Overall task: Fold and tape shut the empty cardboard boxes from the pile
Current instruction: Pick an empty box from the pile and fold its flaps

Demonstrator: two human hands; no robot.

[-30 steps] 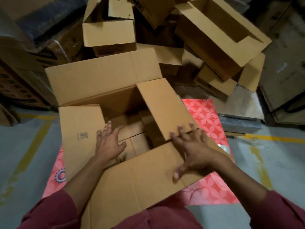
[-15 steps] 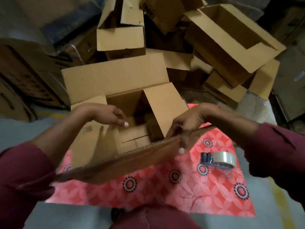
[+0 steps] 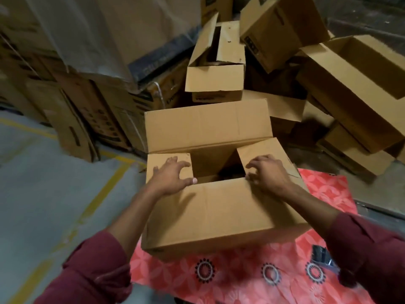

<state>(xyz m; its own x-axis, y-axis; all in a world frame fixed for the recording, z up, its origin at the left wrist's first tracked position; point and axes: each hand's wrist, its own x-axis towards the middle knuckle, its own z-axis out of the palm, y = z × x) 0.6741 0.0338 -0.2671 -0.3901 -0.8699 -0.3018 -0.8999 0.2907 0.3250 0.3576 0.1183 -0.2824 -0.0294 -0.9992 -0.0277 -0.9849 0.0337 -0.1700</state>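
Left hand [image 3: 169, 176] spread flat on the left end flap [image 3: 168, 165], fingers splayed, thumb at the edge of the near long flap [image 3: 219, 207]. Right hand [image 3: 268, 174] likewise loose and spread, fingertips pressing the right end flap [image 3: 263, 154] down, palm over the corner where it meets the near flap. Nothing pinched in either grip; only pressing. Box [image 3: 210, 229] sitting on the far part of a red patterned mat [image 3: 241, 279] laid on the floor, far long flap [image 3: 206, 126] standing upright, centre of the opening uncovered.

Likely trouble: end flaps springing back up once pressure lifts, since neither long flap lies over them yet. Near flap possibly buckling or sliding under the end flaps instead of over. Far flap needing a hand freed to bring it down, so one end flap may pop. Tape roll not clearly visible; a dark shape [image 3: 321, 255] near the mat's right edge, partly hidden by the right sleeve, too unclear to name.

Grey concrete floor [image 3: 43, 194] with yellow painted lines, dim light. Pile of open empty boxes [image 3: 350, 84] just beyond the mat; stacked printed cartons [image 3: 87, 119] under a plastic sheet at far left.
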